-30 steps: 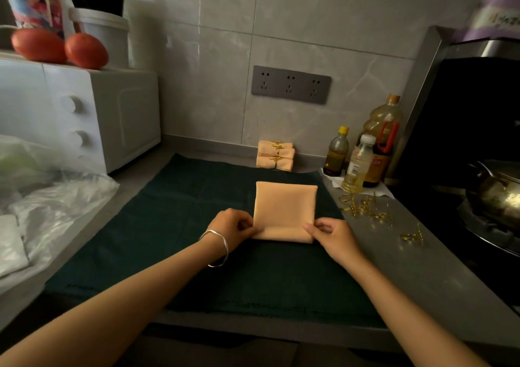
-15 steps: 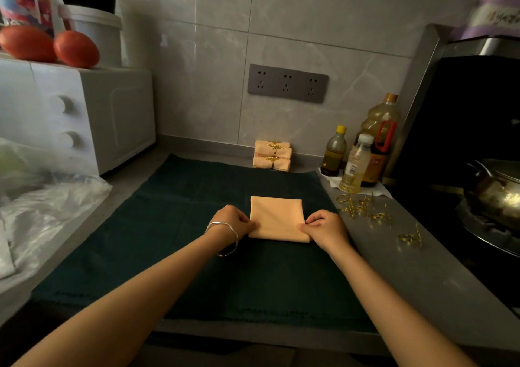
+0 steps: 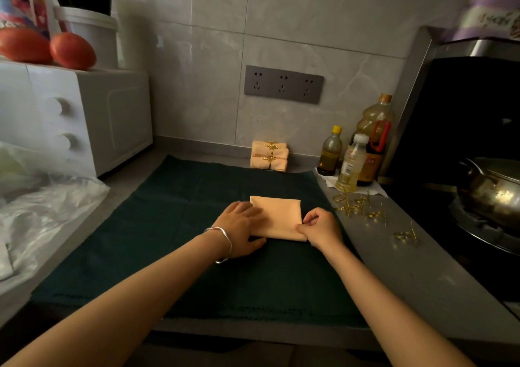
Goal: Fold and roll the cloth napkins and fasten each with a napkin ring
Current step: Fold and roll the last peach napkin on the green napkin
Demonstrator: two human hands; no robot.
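You've got one view, head-mounted and wide-angle, looking forward and down over the counter (image 3: pixel 408 268). It's close in: left hand (image 3: pixel 242 227) and right hand (image 3: pixel 320 227) meet at the napkin (image 3: pixel 277 216) mid-frame on the mat (image 3: pixel 183 254). Wall (image 3: pixel 309 29) straight ahead up top, microwave (image 3: pixel 84 119) far left, stove (image 3: pixel 464 259) far right, edges bowing.

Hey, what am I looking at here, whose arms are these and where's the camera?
There is no machine here: these are a person's two bare arms, filmed by a wide-angle camera worn on their head, looking down at a grey kitchen counter. A folded peach cloth napkin lies on a dark green mat. The left hand presses flat on it; the right hand pinches its near right corner. Loose gold napkin rings lie on the counter to the right, and rolled, ringed napkins sit at the back.
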